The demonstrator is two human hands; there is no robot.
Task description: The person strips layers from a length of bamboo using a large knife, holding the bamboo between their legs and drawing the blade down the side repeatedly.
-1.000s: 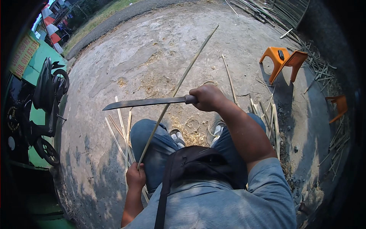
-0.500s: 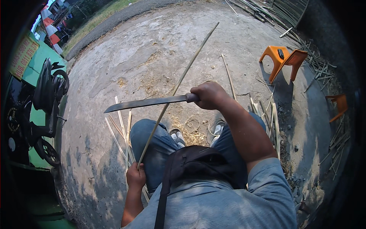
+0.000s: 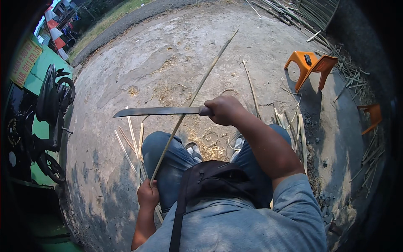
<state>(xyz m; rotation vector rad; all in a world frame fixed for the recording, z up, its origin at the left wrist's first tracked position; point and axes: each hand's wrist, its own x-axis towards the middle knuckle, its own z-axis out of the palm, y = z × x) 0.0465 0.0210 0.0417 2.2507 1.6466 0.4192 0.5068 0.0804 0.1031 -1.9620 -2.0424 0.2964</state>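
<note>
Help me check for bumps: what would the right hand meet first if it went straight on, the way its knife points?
Probably the long stick in the left hand: it crosses the knife left of the right hand, though depth is unclear.

Pale shavings (image 3: pixel 213 152) on grey ground (image 3: pixel 111 84)

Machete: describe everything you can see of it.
The machete has a long, dark grey blade, apparently metal, narrowing at a slightly curved, pointed tip, and a short, dull brownish handle. It is held nearly level across the view, tip to the left, with the right hand closed around the handle. The blade crosses the stick; whether they touch is hard to tell.
</note>
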